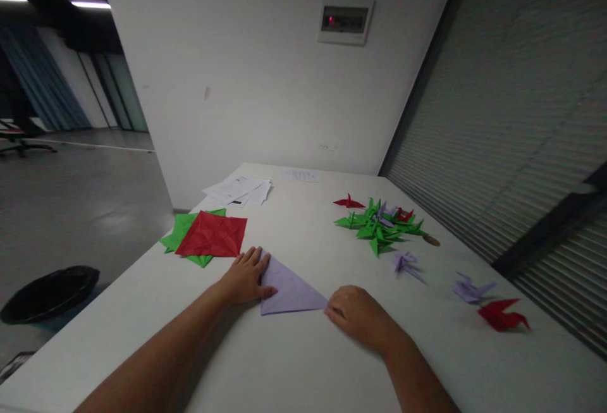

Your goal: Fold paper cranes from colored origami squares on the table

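The left hand [249, 274] lies flat with its fingers open and a little spread, and the thumb reaches onto the purple paper [291, 289]. That sheet, folded into a triangle, sits on the worktop [294, 362] between the two sets of fingers, its upright left edge beneath the left fingers and its narrow corner at the right ones. The right hand [358, 315] has its fingers curled in, the thumb and forefinger touching that corner; whether they pinch it or only press it down, I cannot tell

Just past the left fingertips, up and to the left, a creased red sheet [213, 234] lies over green sheets [180, 231] that poke out around it. Farther beyond those fingers are some printed white pages [237, 190], loosely overlapping

Beyond the right fingers, and off to their right, is a heap of folded cranes [377, 226], mostly green with some purple and red among them, and a single red crane [349, 202] at its far side. Nearer the right fingers stands a small purple crane [406, 263]; farther out to their right, another purple crane [472, 288] sits just beside a larger red bird [503, 315]
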{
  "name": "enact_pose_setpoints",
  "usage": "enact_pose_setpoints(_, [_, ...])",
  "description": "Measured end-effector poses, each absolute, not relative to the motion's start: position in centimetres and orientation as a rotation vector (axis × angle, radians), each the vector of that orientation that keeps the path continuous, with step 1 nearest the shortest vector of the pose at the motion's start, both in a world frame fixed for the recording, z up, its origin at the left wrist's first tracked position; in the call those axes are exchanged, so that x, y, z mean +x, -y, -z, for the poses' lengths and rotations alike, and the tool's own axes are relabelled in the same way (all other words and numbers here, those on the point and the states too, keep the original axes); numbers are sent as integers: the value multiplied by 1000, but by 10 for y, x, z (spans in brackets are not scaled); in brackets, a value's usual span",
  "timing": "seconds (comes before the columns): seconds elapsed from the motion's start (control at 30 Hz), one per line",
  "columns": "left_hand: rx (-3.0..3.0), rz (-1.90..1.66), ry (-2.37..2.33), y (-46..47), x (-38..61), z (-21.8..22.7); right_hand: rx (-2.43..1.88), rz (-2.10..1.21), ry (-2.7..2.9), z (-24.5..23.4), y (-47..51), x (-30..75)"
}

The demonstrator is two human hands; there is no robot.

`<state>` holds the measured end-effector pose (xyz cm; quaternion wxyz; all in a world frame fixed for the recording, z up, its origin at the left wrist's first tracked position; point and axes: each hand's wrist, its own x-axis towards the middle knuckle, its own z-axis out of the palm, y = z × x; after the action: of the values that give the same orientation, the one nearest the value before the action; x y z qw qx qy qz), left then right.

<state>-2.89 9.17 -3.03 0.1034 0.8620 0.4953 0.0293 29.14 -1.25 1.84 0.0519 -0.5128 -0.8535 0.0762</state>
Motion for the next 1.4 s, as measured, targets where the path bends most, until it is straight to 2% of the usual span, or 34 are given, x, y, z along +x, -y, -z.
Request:
enact_pose_setpoints(0.3, [2366,-390,-1535,-101,-29,32,-1440,-349,2485,-16,10,294])
enact_pose_setpoints(0.57, [2215,-793,-1590,-94,-25,15,-1241,-261,2273,4,2,265])
enact_pose_setpoints(0.83, [2300,-649,-1424,-81,-15,0,-1433,-196,2175,16,-10,243])
enact_pose_setpoints(1.13, [2581,-492,-726,-52,3,-4,-1497,-660,1686,31,-20,246])
enact_pose_setpoints(1.23, [2671,-453,-675,-47,7,-2,-1484,-799,1568,35,-20,250])
enact_pose_setpoints(1.4, [2792,-342,-720,-44,8,1,-1534,-774,1498,43,-26,261])
